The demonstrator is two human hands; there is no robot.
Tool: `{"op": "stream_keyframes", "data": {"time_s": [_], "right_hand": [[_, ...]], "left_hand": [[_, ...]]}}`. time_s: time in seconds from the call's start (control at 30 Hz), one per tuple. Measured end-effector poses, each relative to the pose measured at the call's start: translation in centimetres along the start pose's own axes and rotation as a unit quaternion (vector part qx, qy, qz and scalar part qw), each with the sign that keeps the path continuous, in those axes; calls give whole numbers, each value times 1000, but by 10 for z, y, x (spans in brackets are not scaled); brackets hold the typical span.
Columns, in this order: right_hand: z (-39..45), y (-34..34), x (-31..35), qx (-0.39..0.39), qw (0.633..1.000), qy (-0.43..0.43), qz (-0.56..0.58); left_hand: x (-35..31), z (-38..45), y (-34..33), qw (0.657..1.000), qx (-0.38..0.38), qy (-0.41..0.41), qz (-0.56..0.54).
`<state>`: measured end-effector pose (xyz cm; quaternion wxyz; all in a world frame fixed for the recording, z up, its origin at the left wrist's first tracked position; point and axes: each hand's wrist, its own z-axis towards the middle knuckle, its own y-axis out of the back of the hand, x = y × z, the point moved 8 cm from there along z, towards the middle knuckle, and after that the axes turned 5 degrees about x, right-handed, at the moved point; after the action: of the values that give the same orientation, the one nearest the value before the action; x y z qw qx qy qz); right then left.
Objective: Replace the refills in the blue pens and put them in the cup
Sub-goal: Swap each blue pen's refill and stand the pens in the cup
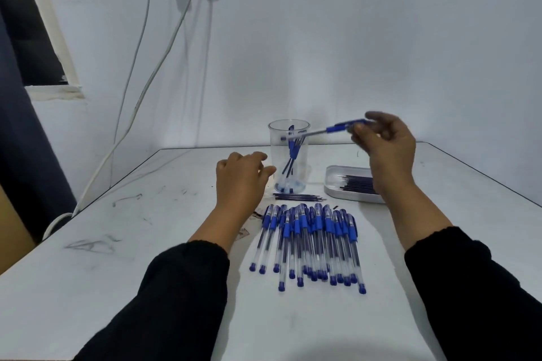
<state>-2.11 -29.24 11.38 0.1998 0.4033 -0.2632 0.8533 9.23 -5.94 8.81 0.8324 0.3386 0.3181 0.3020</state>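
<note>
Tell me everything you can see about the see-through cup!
The cup is a tall, clear tumbler, plastic by the look of it, standing upright near the back of the white table. A few blue pens lean inside it. The left hand hovers beside it with loose fingers; whether it touches is unclear. The right hand pinches another pen, tilted, its far end over the rim. Loose refills lie in front.
</note>
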Motion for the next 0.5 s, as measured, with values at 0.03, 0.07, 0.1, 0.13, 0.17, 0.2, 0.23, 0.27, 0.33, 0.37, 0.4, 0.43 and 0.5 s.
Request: {"op": "stream_keyframes", "data": {"time_s": [0.03,0.07,0.1,0.13,0.17,0.2,0.23,0.27,0.33,0.37,0.4,0.43,0.5], "right_hand": [[10,-3,7,-20,1000,15,7],[21,-6,13,-36,999,29,0],[32,-13,20,-46,998,42,-20],[44,-21,25,-45,996,53,-53],[53,-32,28,-30,993,61,-95],[60,-46,29,-4,988,63,-142],[64,-60,25,28,979,60,-193],[66,-74,20,59,967,56,-242],[64,-96,6,113,940,47,-317],[61,-104,-1,133,926,43,-351],[59,-110,-8,147,909,40,-388],[56,-113,-13,157,890,38,-426],[50,-116,-22,168,855,37,-489]], "left_hand": [[1,9,1,999,15,22,-25],[1,17,2,997,34,44,-51],[-1,25,1,994,55,65,-71],[-3,33,-1,991,75,78,-82],[-6,41,-4,989,93,85,-83],[-7,48,-7,987,108,91,-82],[-7,54,-12,984,121,98,-81],[-6,59,-17,983,128,107,-81],[-5,64,-24,981,126,115,-87],[-5,64,-26,982,120,113,-92],[-6,64,-28,983,110,109,-98],[-7,63,-29,984,101,106,-106],[-8,62,-31,984,89,104,-117]]}}
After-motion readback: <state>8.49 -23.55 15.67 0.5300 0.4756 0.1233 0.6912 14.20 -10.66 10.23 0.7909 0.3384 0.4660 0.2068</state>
